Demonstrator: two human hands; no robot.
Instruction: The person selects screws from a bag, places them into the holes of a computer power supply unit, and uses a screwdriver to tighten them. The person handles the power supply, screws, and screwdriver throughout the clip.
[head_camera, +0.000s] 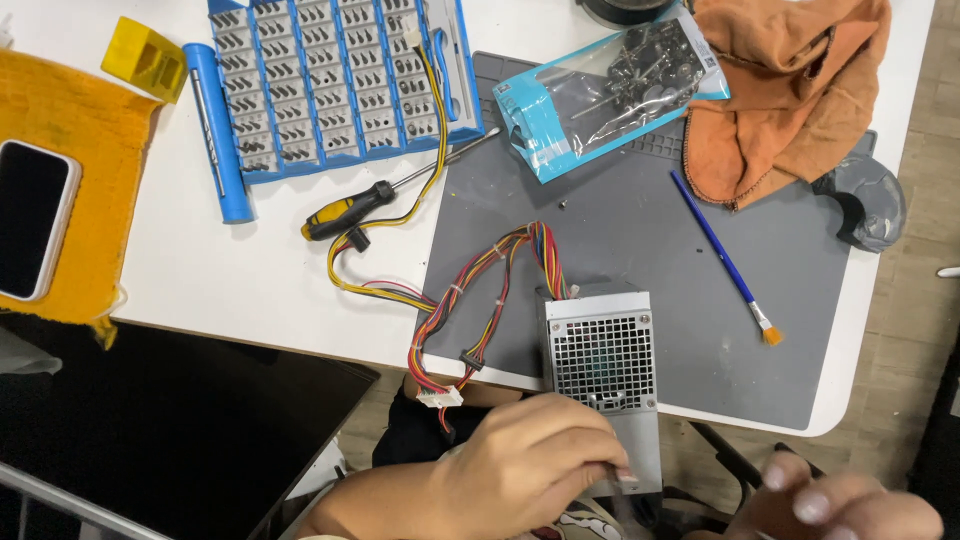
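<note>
A silver power supply box (600, 345) with a perforated grille lies on the grey work mat (660, 230) at the table's near edge. A bundle of coloured wires (470, 290) runs from its far end to white and black plugs. My left hand (530, 465) is curled over the box's near end and grips it. My right hand (840, 505) is blurred at the bottom right, off the table and cut by the frame edge. Its fingers are loosely bent and nothing shows in it.
A blue screwdriver-bit case (330, 85) and a yellow-black screwdriver (350, 210) lie at the back left. A bag of small parts (600, 90), an orange cloth (790, 90) and a blue brush (720, 250) sit on the mat. A phone (35, 215) rests on a yellow cloth.
</note>
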